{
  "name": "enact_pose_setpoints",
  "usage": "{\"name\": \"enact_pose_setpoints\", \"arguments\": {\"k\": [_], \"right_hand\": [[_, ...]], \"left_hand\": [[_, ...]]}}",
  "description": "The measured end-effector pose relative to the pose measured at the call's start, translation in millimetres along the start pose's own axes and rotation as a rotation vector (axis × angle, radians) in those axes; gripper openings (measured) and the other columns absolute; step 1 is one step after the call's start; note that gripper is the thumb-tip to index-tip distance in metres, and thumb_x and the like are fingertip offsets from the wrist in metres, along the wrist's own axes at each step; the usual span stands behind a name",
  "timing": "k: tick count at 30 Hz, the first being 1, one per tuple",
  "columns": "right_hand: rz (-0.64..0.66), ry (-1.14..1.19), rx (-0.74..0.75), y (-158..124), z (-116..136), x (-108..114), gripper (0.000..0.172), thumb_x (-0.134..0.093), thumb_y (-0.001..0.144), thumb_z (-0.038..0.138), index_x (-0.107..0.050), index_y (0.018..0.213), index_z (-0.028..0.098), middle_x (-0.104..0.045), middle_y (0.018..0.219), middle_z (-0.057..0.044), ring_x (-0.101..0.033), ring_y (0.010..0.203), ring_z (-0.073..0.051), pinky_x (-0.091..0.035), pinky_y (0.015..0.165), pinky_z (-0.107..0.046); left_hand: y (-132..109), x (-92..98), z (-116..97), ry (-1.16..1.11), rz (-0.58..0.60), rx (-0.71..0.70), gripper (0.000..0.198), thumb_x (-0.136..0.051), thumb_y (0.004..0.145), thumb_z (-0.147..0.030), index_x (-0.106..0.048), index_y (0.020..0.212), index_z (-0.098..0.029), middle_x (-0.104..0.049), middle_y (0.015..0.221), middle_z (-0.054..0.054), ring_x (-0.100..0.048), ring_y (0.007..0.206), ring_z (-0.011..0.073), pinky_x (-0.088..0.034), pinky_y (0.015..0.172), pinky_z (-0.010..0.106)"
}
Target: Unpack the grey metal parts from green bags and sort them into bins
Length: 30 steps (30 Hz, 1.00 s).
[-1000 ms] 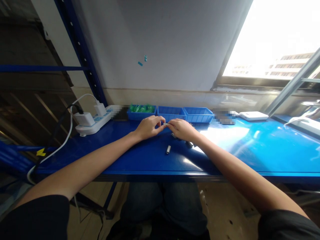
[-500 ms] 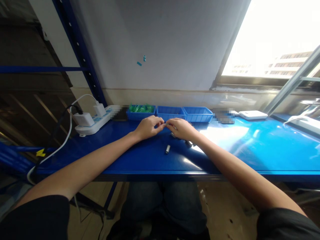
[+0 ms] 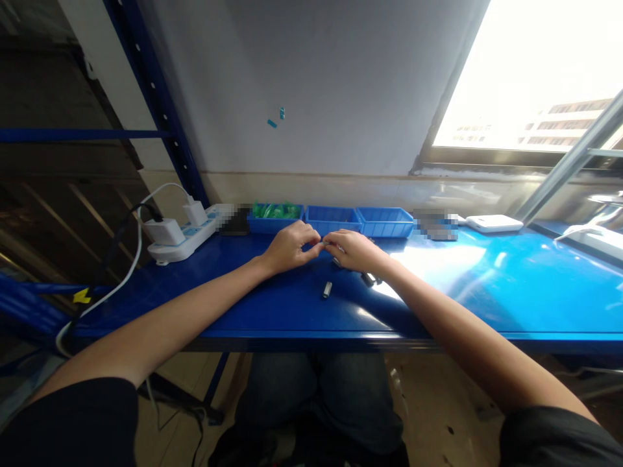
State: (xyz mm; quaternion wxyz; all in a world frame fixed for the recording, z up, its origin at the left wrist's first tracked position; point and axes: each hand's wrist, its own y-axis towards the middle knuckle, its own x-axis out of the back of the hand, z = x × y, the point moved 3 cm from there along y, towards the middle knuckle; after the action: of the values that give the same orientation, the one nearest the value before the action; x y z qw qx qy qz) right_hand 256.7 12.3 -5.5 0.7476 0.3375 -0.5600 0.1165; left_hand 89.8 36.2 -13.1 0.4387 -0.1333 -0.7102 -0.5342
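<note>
Above the middle of the blue table (image 3: 282, 305), my left hand (image 3: 291, 248) and my right hand (image 3: 351, 250) meet at their fingertips. Thumb and index finger of the left hand are pinched together; whatever lies between them is too small to name. My right hand curls round a small silvery piece, mostly hidden by the fingers. Just in front of the hands lies a small silver metal piece (image 3: 328, 289), short and oblong. Another metal piece (image 3: 368, 279) rests under the right wrist, and part of one more shows below the right fingers.
Behind the hands stand a blue bin with green plastic (image 3: 276, 211) and two more blue bins (image 3: 333, 222), (image 3: 385, 224). A power strip (image 3: 182, 245) with plugged-in chargers is at left. A white device (image 3: 494, 224) sits at right, near the window.
My left fingers have shifted slightly, and the fingertips of both hands stay together. The metal pieces on the table keep their places.
</note>
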Motion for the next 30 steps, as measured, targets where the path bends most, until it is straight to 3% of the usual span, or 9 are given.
{"name": "enact_pose_setpoints", "arguments": {"k": [5, 9, 17, 20, 23, 27, 30], "right_hand": [[0.007, -0.03, -0.02, 0.3, 0.4, 2.0, 0.029, -0.042, 0.097, 0.032, -0.067, 0.092, 0.018, -0.069, 0.089, -0.008, -0.062, 0.087, -0.019, -0.04, 0.074, -0.026], [0.032, -0.041, -0.04, 1.5, -0.3, 0.1, 0.03, -0.04, 0.098, 0.031, -0.065, 0.09, 0.018, -0.069, 0.087, -0.007, -0.062, 0.085, -0.018, -0.038, 0.072, -0.026], [-0.011, 0.012, -0.071, 0.6, -0.1, 0.8, 0.032, -0.038, 0.098, 0.033, -0.064, 0.089, 0.018, -0.069, 0.086, -0.007, -0.061, 0.082, -0.017, -0.038, 0.072, -0.025], [-0.056, 0.028, -0.091, -0.4, -1.3, 1.6, 0.024, -0.047, 0.094, 0.034, -0.063, 0.103, 0.018, -0.068, 0.085, -0.005, -0.061, 0.081, -0.018, -0.039, 0.072, -0.025], [-0.079, 0.03, -0.075, -1.2, -0.7, 2.5, 0.027, -0.054, 0.089, 0.032, -0.059, 0.112, 0.019, -0.066, 0.082, -0.003, -0.06, 0.077, -0.018, -0.039, 0.07, -0.025], [-0.103, 0.023, -0.076, -1.7, 1.6, 4.3, 0.022, -0.051, 0.091, 0.033, -0.061, 0.106, 0.02, -0.067, 0.084, -0.004, -0.06, 0.078, -0.017, -0.04, 0.07, -0.025], [-0.122, 0.011, -0.102, -1.4, 1.5, 5.0, 0.024, -0.047, 0.094, 0.035, -0.064, 0.1, 0.019, -0.069, 0.089, -0.007, -0.061, 0.082, -0.018, -0.04, 0.072, -0.025]], "left_hand": [[-0.2, 2.5, -0.8, 0.022, -0.06, 0.026, 0.017, -0.053, 0.09, -0.035, -0.06, 0.092, -0.02, -0.065, 0.083, 0.004, -0.056, 0.084, 0.0186, -0.043, 0.081, 0.032], [-1.1, 0.8, -0.1, -0.015, -0.053, 0.027, 0.024, -0.056, 0.088, -0.036, -0.057, 0.107, -0.021, -0.066, 0.088, 0.003, -0.057, 0.086, 0.0185, -0.044, 0.081, 0.031], [-0.5, -2.3, 1.3, 0.027, 0.007, 0.037, 0.021, -0.049, 0.093, -0.035, -0.06, 0.099, -0.018, -0.066, 0.085, 0.005, -0.058, 0.083, 0.0185, -0.044, 0.077, 0.03], [-0.2, -2.7, 1.1, 0.041, 0.012, 0.069, 0.025, -0.046, 0.094, -0.037, -0.061, 0.097, -0.018, -0.066, 0.084, 0.005, -0.058, 0.081, 0.0185, -0.043, 0.074, 0.029], [-0.1, -2.9, 1.5, 0.043, 0.022, 0.104, 0.029, -0.041, 0.096, -0.037, -0.062, 0.095, -0.018, -0.065, 0.084, 0.006, -0.059, 0.08, 0.0184, -0.043, 0.073, 0.029], [-0.3, -3.7, 2.0, 0.031, 0.07, 0.131, 0.035, -0.034, 0.098, -0.036, -0.063, 0.089, -0.018, -0.064, 0.079, 0.006, -0.059, 0.077, 0.0181, -0.044, 0.072, 0.029], [-1.4, -4.0, 2.9, 0.0, 0.056, 0.15, 0.029, -0.039, 0.096, -0.038, -0.061, 0.096, -0.019, -0.064, 0.08, 0.005, -0.06, 0.077, 0.0173, -0.045, 0.071, 0.028]]}}
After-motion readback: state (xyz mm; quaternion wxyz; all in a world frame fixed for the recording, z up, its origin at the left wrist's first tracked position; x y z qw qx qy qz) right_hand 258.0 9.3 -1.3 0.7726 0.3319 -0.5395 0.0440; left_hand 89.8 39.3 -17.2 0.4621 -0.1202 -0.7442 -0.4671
